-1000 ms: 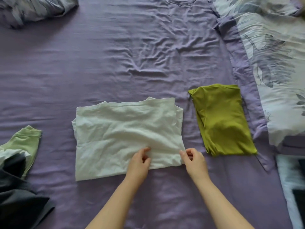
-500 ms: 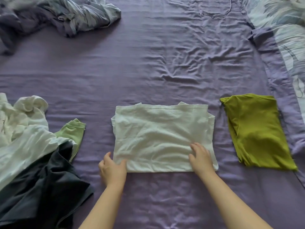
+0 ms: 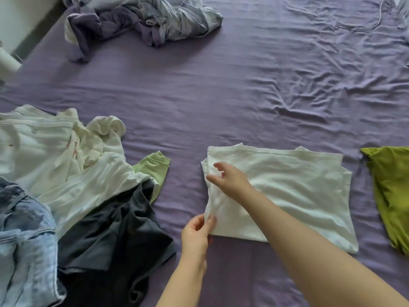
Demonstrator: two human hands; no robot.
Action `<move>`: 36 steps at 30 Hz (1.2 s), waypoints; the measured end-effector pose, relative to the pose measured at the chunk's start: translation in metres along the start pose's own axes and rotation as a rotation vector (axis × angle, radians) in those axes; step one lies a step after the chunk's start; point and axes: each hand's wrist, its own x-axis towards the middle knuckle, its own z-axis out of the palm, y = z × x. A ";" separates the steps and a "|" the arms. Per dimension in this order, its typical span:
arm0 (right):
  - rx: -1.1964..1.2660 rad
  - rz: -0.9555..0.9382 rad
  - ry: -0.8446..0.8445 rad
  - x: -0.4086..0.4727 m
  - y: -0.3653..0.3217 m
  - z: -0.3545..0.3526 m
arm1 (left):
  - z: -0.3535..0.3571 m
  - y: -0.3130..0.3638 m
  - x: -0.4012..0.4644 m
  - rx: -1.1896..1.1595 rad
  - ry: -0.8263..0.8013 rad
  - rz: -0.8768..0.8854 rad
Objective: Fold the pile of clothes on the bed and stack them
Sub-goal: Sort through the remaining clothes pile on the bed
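Note:
A partly folded white garment (image 3: 296, 191) lies flat on the purple bed sheet (image 3: 221, 96) at centre right. My left hand (image 3: 197, 234) pinches its near left corner and lifts the edge a little. My right hand (image 3: 228, 179) reaches across the cloth to its far left corner, fingers spread and loosely bent over the edge. A folded olive-green garment (image 3: 391, 196) lies to the right. The unfolded pile sits at the left: white clothes (image 3: 57, 160), a light green piece (image 3: 155, 169), a dark grey piece (image 3: 110, 231) and blue denim (image 3: 24, 235).
A crumpled purple and grey patterned blanket (image 3: 141, 21) lies at the far left of the bed. The bed's left edge and a white wall (image 3: 20, 21) show at the top left. A thin white cord (image 3: 376, 23) lies at the top right.
The view has swung left, showing more of the pile. My right hand crossed from the garment's right side to its far left corner. My left hand now pinches and lifts the near left corner.

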 end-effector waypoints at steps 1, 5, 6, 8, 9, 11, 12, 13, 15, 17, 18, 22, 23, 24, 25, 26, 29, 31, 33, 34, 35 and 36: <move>-0.049 0.044 0.008 0.007 -0.007 0.005 | -0.002 -0.002 -0.004 -0.009 -0.012 -0.001; -0.394 0.115 -0.058 0.004 -0.022 0.037 | -0.014 -0.015 -0.026 -0.065 -0.070 -0.043; -0.479 0.096 -0.074 0.000 -0.022 0.048 | -0.018 -0.018 -0.032 -0.076 -0.074 -0.053; -0.553 0.049 -0.053 -0.006 -0.018 0.061 | -0.025 -0.023 -0.040 -0.119 -0.065 -0.085; -0.526 0.041 -0.030 -0.008 -0.015 0.061 | -0.028 -0.025 -0.043 -0.145 -0.063 -0.101; -0.343 0.069 0.000 -0.009 -0.009 0.050 | -0.030 -0.028 -0.046 -0.185 -0.066 -0.119; -0.170 0.095 0.001 -0.008 -0.005 0.041 | -0.030 -0.029 -0.046 -0.193 -0.068 -0.115; 0.060 0.126 -0.010 -0.010 -0.001 0.030 | -0.028 -0.028 -0.048 -0.196 -0.072 -0.101; 0.473 0.166 -0.025 -0.018 0.006 0.007 | -0.019 -0.026 -0.050 -0.183 -0.086 -0.059; 0.632 0.155 -0.018 -0.026 0.018 -0.019 | -0.004 -0.023 -0.055 -0.125 -0.106 -0.004; 0.669 0.147 -0.015 -0.031 0.024 -0.033 | 0.006 -0.022 -0.057 -0.096 -0.122 0.018; 0.725 0.158 0.041 -0.047 0.059 -0.089 | 0.059 -0.025 -0.070 0.009 -0.249 0.098; 0.728 0.168 0.061 -0.051 0.070 -0.102 | 0.075 -0.028 -0.073 0.038 -0.284 0.114; 0.736 0.180 0.085 -0.055 0.082 -0.115 | 0.091 -0.032 -0.076 0.071 -0.321 0.124; 0.745 0.196 0.115 -0.059 0.094 -0.127 | 0.107 -0.036 -0.078 0.107 -0.359 0.132; 0.751 0.212 0.147 -0.063 0.106 -0.138 | 0.123 -0.042 -0.079 0.150 -0.395 0.138; 0.752 0.256 0.239 -0.074 0.144 -0.163 | 0.167 -0.063 -0.080 0.272 -0.450 0.147; 0.760 0.281 0.297 -0.080 0.166 -0.173 | 0.191 -0.077 -0.077 0.333 -0.445 0.151; 0.771 0.292 0.353 -0.082 0.187 -0.181 | 0.210 -0.090 -0.073 0.354 -0.431 0.141; 0.775 0.295 0.380 -0.083 0.196 -0.183 | 0.218 -0.096 -0.071 0.349 -0.421 0.130; 0.774 0.298 0.399 -0.082 0.204 -0.185 | 0.224 -0.102 -0.068 0.346 -0.412 0.117; 0.771 0.302 0.410 -0.081 0.212 -0.185 | 0.229 -0.107 -0.066 0.348 -0.408 0.105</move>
